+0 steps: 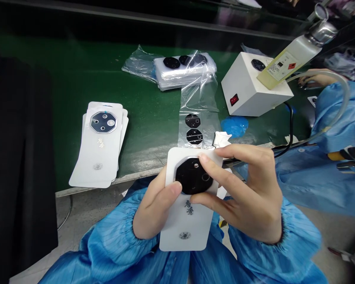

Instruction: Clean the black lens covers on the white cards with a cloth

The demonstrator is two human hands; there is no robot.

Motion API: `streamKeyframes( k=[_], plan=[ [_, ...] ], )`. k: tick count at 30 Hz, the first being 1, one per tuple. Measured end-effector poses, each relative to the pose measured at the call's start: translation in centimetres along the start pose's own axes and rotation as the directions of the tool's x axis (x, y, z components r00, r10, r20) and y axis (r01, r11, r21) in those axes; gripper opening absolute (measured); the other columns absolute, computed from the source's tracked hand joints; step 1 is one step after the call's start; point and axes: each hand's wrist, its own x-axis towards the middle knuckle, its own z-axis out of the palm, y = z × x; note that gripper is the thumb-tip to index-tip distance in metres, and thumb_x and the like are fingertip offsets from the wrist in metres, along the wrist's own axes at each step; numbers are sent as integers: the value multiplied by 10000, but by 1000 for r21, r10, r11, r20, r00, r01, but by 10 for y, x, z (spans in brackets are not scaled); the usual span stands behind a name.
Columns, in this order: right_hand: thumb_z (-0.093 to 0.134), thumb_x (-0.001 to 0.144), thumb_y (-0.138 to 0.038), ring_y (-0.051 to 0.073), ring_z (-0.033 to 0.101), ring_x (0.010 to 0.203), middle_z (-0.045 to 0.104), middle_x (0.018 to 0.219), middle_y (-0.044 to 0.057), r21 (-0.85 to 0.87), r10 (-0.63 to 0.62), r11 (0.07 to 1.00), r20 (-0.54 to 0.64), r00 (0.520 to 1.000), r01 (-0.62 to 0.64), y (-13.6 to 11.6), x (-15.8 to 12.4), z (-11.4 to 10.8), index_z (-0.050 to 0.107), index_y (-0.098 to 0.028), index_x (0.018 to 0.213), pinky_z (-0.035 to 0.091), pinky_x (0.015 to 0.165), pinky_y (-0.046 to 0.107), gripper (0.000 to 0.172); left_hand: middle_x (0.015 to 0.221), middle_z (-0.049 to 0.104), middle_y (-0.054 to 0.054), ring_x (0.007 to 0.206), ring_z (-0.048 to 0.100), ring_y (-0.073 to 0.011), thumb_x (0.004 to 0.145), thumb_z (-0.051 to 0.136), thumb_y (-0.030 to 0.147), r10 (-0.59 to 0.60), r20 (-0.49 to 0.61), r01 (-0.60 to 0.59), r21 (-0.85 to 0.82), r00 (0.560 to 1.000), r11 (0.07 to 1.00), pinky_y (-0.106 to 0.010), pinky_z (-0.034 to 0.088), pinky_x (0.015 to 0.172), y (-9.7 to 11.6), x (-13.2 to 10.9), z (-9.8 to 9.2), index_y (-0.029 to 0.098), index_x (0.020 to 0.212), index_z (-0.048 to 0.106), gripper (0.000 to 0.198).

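Observation:
My left hand (152, 205) grips a white phone back cover (187, 221) from its left side, thumb resting at the edge of the round black camera lens piece (192, 177) on it. My right hand (248, 193) is closed over the cover's upper right, with the index finger and thumb pinching the black lens piece. The cover is held over my lap, just in front of the table's edge. Both sleeves are blue.
A stack of white back covers (102, 152) lies on the green table (62, 79) at left. A film strip with black lens pieces (194, 130), a plastic bag of parts (183, 71), a white box with a red switch (251, 86) and a bottle (296, 55) lie beyond. Another person's blue sleeve (337, 114) is at right.

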Motion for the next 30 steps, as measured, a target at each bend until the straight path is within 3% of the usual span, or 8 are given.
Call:
streamKeyframes(
  k=[2, 8, 15, 24, 30],
  plan=[
    [641, 761, -427, 245, 523, 956, 530, 1025, 122, 3, 2, 1000, 4, 1000, -2, 0, 0, -1, 615, -116, 1045, 453, 794, 410, 422, 915, 677, -29, 695, 605, -163, 823, 544, 381, 1, 26, -2, 29, 1000, 1000, -263, 470, 584, 0, -1, -2, 233, 1144, 567, 354],
    [642, 762, -420, 260, 521, 984, 534, 1045, 132, -2, 15, 1000, -1, 1000, -15, -1, 1, -2, 618, -126, 1046, 449, 809, 429, 409, 812, 644, -11, 585, 536, -129, 895, 422, 380, 136, 213, -190, 259, 968, 947, -241, 422, 499, 0, 0, -10, 272, 1193, 535, 337],
    [633, 774, -407, 266, 517, 999, 538, 1056, 121, -25, 7, 1000, 9, 1000, -7, -3, 1, -5, 601, -150, 1079, 453, 822, 441, 400, 677, 597, -4, 498, 468, -100, 917, 388, 327, 250, 273, -333, 321, 929, 887, -212, 366, 426, 0, 3, -13, 237, 1222, 528, 348],
    [655, 750, -421, 273, 527, 969, 541, 1030, 118, -77, -3, 997, -10, 1000, 3, -6, 2, -7, 607, -171, 1069, 476, 777, 453, 408, 665, 622, -11, 497, 465, -126, 883, 431, 366, 179, 165, -225, 330, 970, 917, -254, 338, 442, 6, -4, -5, 261, 1165, 592, 341],
    [617, 781, -433, 264, 527, 976, 538, 1032, 106, -96, -6, 995, 0, 1000, 6, -6, 3, -7, 598, -189, 1067, 469, 790, 446, 376, 612, 594, 19, 453, 437, -101, 868, 468, 398, 146, 126, -176, 268, 981, 947, -228, 312, 413, 5, -3, -5, 309, 1126, 618, 312]
  ],
)
